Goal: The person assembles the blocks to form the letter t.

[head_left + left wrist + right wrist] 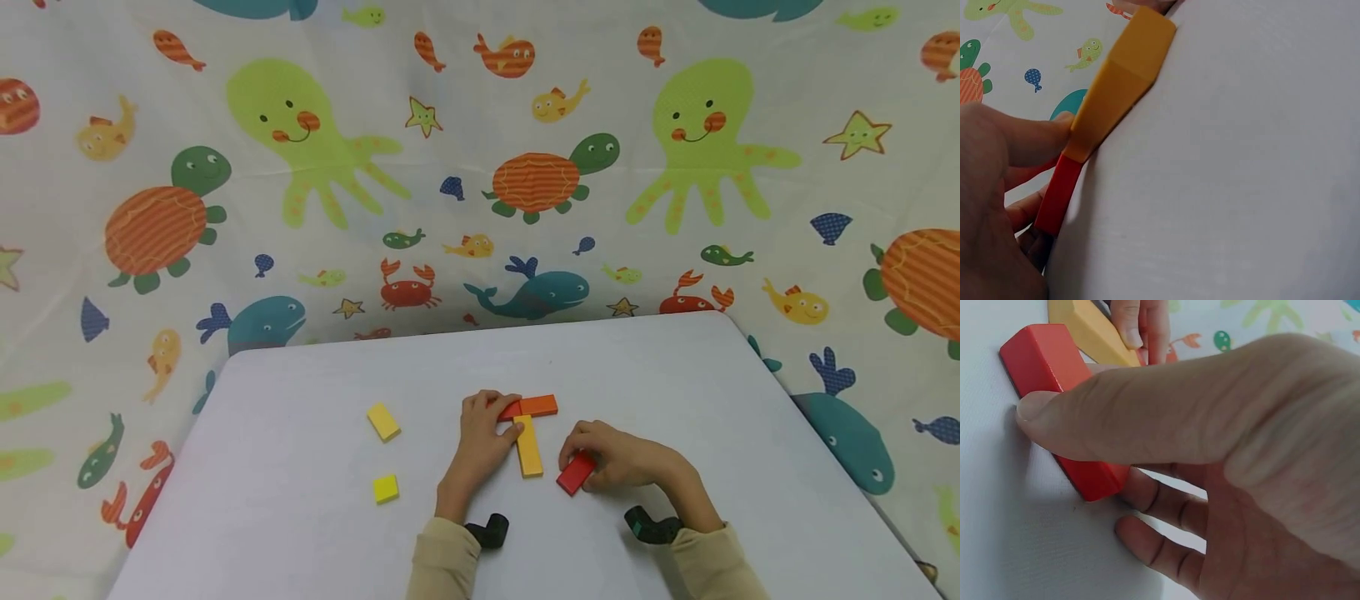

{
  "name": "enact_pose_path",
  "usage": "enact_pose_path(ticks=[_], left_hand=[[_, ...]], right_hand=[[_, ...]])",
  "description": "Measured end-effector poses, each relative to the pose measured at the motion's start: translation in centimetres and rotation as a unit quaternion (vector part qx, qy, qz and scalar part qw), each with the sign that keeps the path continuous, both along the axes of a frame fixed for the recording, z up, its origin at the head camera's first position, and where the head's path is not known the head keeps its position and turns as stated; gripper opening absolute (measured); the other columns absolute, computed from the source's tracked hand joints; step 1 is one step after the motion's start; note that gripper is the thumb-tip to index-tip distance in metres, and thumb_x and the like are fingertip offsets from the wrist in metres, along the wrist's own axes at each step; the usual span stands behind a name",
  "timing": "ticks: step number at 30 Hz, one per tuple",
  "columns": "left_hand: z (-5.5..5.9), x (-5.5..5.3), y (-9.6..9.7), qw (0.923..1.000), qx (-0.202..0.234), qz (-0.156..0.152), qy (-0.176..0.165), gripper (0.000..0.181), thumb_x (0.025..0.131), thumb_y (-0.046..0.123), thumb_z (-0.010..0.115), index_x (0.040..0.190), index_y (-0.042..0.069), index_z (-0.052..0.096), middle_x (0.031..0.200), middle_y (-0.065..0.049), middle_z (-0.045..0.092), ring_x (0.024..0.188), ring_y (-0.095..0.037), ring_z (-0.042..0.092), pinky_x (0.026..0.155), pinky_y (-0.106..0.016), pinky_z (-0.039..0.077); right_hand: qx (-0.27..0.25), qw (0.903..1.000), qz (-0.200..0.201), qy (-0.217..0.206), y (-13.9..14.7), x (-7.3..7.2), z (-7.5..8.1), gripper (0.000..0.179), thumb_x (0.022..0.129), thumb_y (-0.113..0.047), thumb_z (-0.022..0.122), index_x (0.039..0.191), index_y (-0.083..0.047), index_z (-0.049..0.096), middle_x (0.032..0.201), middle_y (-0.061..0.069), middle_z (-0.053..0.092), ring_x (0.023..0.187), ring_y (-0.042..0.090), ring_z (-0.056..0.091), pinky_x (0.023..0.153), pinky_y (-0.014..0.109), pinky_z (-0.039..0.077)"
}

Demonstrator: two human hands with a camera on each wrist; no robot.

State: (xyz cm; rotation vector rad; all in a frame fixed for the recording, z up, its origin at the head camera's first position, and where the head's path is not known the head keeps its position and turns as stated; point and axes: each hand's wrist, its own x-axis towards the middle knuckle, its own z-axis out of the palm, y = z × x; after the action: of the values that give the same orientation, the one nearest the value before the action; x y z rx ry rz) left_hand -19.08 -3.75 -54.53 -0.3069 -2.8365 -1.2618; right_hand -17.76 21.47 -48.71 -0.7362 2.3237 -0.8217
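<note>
Red [511, 411] and orange [539, 405] wooden blocks lie end to end on the table. A longer yellow-orange block [529, 450] meets them from below, forming a T. My left hand [480, 437] has curled fingers at the red block's left end, while its thumb [1041, 140] touches the yellow-orange block near the joint. To the right, my right hand [611, 454] grips another red block [1044, 359] between thumb and fingers, its thumb [1085, 425] across the near side. That block slants close over the table, apart from the T.
On the left of the white table [300, 517] lie a yellow rectangular block [383, 422] and a smaller yellow square block [386, 489]. Black wrist devices [491, 531] sit at both wrists. Behind the table hangs a sea-animal cloth [450, 108].
</note>
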Motion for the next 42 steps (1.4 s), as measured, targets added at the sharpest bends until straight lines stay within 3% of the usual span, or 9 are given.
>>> enact_pose_path(ticks=[9,19,29,36,42], left_hand=[[0.2,0.2,0.0,1.0000,0.003,0.003,-0.004,0.043,0.095,0.021,0.073,0.138,0.018,0.067,0.136,-0.012,0.055,0.131,-0.036,0.041,0.111,-0.058,0.036],[0.2,0.2,-0.2,1.0000,-0.001,0.006,0.002,0.044,0.095,0.022,0.073,0.138,0.019,0.066,0.136,-0.012,0.055,0.132,-0.035,0.040,0.110,-0.058,0.038],[-0.3,0.1,-0.1,0.9997,0.009,0.000,0.022,0.042,0.093,0.018,0.073,0.134,0.016,0.069,0.133,-0.013,0.057,0.129,-0.034,0.041,0.107,-0.056,0.039],[-0.3,0.0,0.0,0.9991,0.009,0.005,0.040,0.034,0.093,0.019,0.074,0.124,0.006,0.073,0.129,-0.014,0.060,0.126,-0.035,0.044,0.107,-0.056,0.040],[-0.1,0.2,-0.1,0.9993,0.000,0.001,0.038,0.036,0.093,0.018,0.074,0.127,0.006,0.072,0.129,-0.013,0.060,0.127,-0.034,0.044,0.108,-0.055,0.041]], right_hand=[[-0.071,0.9974,0.000,-0.010,-0.2,-0.4,-0.2,0.033,0.088,-0.017,0.083,0.116,-0.027,0.068,0.115,-0.004,0.065,0.107,0.018,0.055,0.088,0.028,0.051],[-0.086,0.9956,-0.020,0.030,-1.7,-1.2,0.3,0.037,0.090,-0.020,0.081,0.122,-0.025,0.063,0.112,-0.003,0.063,0.102,0.018,0.056,0.084,0.027,0.054],[-0.147,0.9826,-0.065,0.093,-4.3,-1.8,1.4,0.036,0.093,-0.026,0.079,0.125,-0.022,0.064,0.116,-0.001,0.067,0.102,0.018,0.059,0.084,0.028,0.055],[-0.161,0.9703,-0.139,0.115,-6.7,-2.6,1.7,0.039,0.092,-0.036,0.079,0.126,-0.025,0.065,0.119,-0.003,0.069,0.102,0.018,0.060,0.087,0.031,0.055],[-0.175,0.9548,-0.215,0.107,-8.2,-3.1,1.5,0.039,0.093,-0.033,0.079,0.126,-0.019,0.063,0.122,0.004,0.068,0.102,0.022,0.061,0.082,0.030,0.057]])
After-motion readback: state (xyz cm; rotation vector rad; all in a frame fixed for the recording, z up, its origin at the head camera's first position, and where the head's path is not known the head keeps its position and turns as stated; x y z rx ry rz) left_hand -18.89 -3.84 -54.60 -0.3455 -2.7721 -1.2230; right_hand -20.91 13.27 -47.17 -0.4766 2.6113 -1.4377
